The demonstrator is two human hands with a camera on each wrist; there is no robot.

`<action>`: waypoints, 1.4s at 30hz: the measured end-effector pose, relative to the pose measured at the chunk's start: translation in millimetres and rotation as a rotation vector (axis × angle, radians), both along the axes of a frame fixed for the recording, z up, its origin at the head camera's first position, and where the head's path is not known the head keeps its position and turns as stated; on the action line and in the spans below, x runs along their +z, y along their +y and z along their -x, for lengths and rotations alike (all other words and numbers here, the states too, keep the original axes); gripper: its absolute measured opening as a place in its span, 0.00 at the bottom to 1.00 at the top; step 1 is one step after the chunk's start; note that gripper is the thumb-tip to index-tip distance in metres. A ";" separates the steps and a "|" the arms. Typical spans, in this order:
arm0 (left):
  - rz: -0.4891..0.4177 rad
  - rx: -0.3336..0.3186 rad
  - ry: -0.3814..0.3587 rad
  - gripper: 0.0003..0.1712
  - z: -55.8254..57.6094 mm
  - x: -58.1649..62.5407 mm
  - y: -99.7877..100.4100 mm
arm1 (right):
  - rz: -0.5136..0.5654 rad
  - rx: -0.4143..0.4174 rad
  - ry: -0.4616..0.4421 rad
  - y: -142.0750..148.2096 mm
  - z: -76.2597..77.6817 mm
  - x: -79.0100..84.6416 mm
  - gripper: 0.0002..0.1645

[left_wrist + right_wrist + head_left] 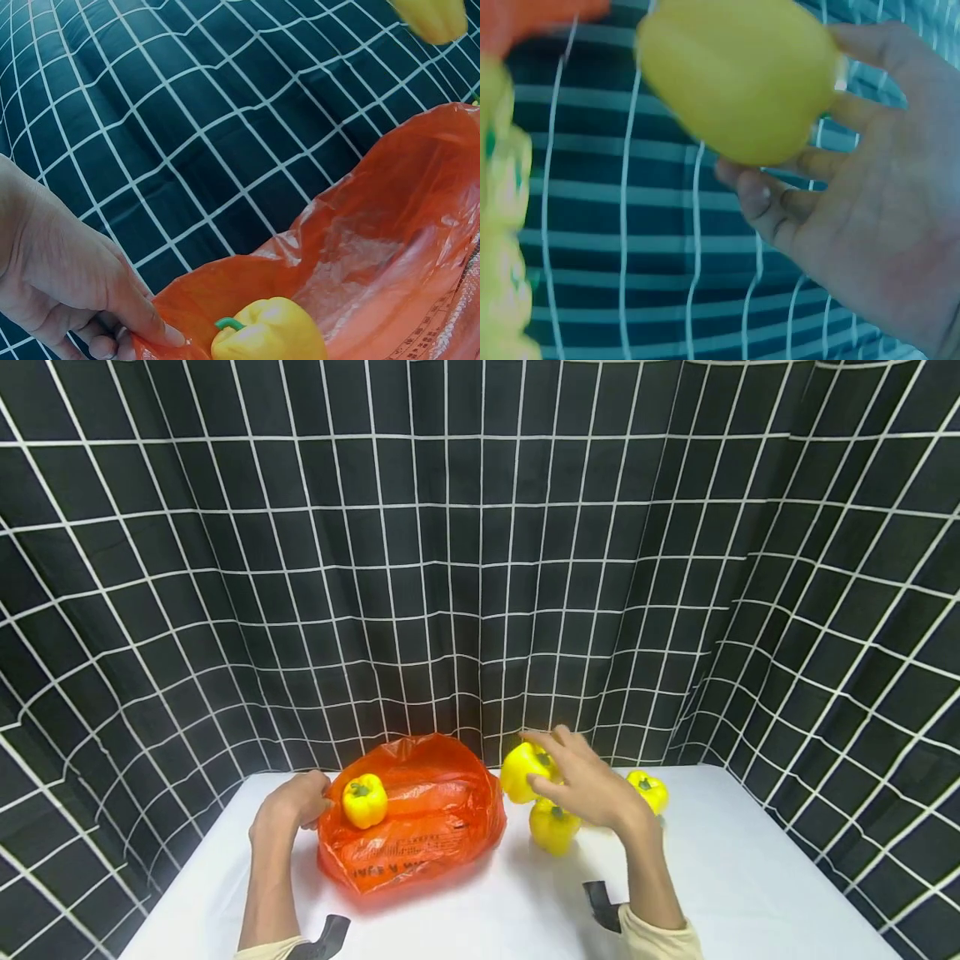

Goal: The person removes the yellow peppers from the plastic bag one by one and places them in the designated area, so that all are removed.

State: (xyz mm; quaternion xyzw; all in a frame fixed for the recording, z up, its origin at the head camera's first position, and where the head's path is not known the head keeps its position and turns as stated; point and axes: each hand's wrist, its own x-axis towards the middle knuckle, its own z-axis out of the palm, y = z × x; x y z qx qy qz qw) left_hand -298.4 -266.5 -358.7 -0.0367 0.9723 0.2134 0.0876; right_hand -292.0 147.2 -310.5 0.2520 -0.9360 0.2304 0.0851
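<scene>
My left hand [292,797] pinches the left edge of a red plastic bag [457,852] between thumb and fingers. The bag is spread wide, with dark printing on its front. Close to that hand, a yellow bell pepper [365,803] with a green stem lies against the red film, uncovered. To the bag's right, my right hand [596,785] holds another yellow bell pepper [739,79] raised above the table, its fingers and thumb around it. Below the held one a yellow pepper [553,828] rests on the table, and one more pepper [649,791] sits beyond the right wrist.
A white table [465,927] carries everything. Behind it and at both sides hangs a black curtain [480,552] with a white grid. Dark straps [602,906] are on both wrists near the sleeves.
</scene>
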 end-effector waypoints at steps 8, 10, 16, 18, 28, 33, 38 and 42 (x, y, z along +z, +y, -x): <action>0.009 -0.019 0.018 0.10 2.4 0.0 -1.5 | -0.068 -0.162 -0.082 66.4 4.9 -0.1 0.47; 0.005 -0.018 0.015 0.11 2.0 -0.1 -1.3 | -0.081 -0.189 -0.120 75.7 3.9 -2.3 0.47; 0.012 -0.007 0.009 0.10 -1.5 -0.2 -2.3 | -0.125 -0.248 -0.284 84.6 8.6 -12.6 0.47; 0.011 -0.010 0.014 0.11 -1.6 0.6 -2.9 | -0.149 -0.261 -0.333 83.3 12.9 -17.0 0.47; -0.010 -0.017 -0.001 0.12 -0.8 -2.8 -2.4 | -0.276 -0.246 -0.426 72.0 25.8 -38.9 0.44; -0.009 -0.020 0.000 0.12 -0.2 -0.4 -2.7 | -0.289 -0.275 -0.448 67.0 30.4 -43.0 0.44; -0.014 -0.011 -0.026 0.09 -1.8 -3.0 -4.4 | -0.305 -0.284 -0.458 64.7 31.0 -48.3 0.43; -0.005 -0.027 -0.022 0.07 -0.1 -2.9 -3.2 | -0.289 -0.298 -0.463 65.9 29.3 -49.3 0.43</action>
